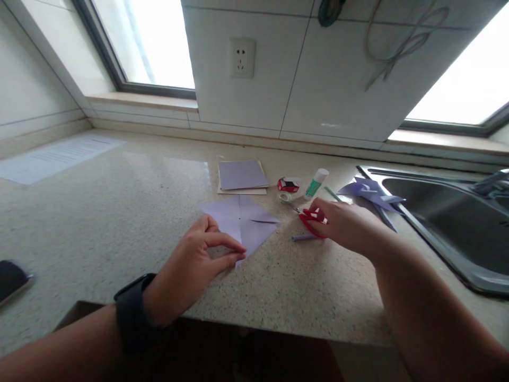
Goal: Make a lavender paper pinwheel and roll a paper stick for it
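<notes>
A purple paper square (226, 211) lies on the counter, turned cornerwise, with slits running from its corners toward a dot in the middle. My left hand (202, 254) pinches its near corner between thumb and fingers. Over to the right, my right hand (338, 220) has its fingers closed on the red handles of a pair of scissors (308, 220), whose blades point away to the left. Just below the scissors is a thin purple rolled stick (303, 238), partly hidden by that hand. A clear tape ring (284, 197) sits by the blade tips.
Behind the square is a stack of purple paper (242, 175). A small red box (288, 184) and a glue stick (317, 183) stand nearby. A purple pinwheel (371, 192) rests at the rim of the sink (433, 254). Printed sheet (63, 154) and dark object (14, 281) lie left.
</notes>
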`<state>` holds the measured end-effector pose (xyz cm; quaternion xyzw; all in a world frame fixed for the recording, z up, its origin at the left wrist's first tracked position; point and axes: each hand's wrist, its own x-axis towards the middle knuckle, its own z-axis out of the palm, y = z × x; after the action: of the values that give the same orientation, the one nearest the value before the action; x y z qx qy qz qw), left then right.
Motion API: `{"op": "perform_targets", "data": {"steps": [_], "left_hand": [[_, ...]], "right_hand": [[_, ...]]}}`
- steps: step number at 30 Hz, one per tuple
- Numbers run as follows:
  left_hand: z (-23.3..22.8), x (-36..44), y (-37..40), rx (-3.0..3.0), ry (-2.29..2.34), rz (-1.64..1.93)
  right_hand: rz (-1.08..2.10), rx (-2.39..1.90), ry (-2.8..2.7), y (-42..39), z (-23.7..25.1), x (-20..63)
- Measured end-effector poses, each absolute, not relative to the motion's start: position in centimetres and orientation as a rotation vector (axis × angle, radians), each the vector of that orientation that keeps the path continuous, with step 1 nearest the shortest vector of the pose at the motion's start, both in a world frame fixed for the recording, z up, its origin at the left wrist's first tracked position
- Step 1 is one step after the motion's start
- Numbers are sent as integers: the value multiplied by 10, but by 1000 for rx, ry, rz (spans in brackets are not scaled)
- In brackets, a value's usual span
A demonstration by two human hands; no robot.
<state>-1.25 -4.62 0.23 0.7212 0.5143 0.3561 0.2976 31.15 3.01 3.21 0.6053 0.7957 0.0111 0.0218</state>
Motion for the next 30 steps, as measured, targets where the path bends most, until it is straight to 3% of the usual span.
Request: {"op": "perform_targets", "data": {"steps": [4, 10, 16, 23, 30], "left_hand": [[13, -16, -50, 2143, 1545, 1109], [15, -20, -45, 2108, 1121, 1072], [3, -21, -37, 1936, 1051, 907], [-2, -28, -31, 2139, 778, 839], [-2, -24, -31, 2196, 836, 761]], "right_hand": [[-26, 1919, 2419, 21, 32, 322], [-31, 1963, 2323, 12, 37, 338], [22, 1916, 2301, 10, 50, 340], [46, 1727, 2514, 23, 77, 304], [135, 1835, 2500, 83, 53, 257]]}}
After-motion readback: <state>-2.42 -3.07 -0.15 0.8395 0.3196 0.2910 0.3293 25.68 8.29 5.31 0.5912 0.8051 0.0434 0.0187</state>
